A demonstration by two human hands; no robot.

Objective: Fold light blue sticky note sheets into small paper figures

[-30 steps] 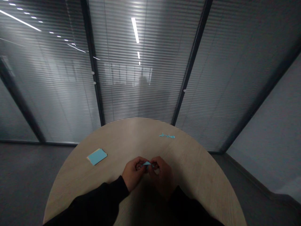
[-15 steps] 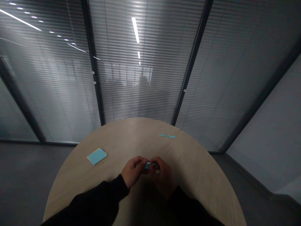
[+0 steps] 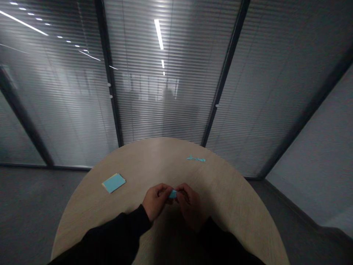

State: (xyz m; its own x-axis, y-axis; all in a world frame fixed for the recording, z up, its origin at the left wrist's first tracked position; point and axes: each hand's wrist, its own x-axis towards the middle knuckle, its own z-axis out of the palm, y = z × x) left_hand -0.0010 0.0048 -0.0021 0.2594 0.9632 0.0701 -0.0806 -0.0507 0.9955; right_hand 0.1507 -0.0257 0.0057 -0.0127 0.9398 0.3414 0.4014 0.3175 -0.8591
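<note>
Blue paper [image 3: 173,194] finger-pinched by left hand [image 3: 154,202] and right hand [image 3: 192,208], seemingly mid-fold; steady pressing needed; scraps [image 3: 203,160] at one o'clock.

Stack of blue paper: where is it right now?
In the head view, the stack lies on the table, left of the left hand.

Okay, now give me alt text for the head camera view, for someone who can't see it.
Two bare hands, left and right, pinch a small piece of blue paper over a round wooden table. A stack of paper sheets lies to the left, blue scraps farther back to the right.
</note>
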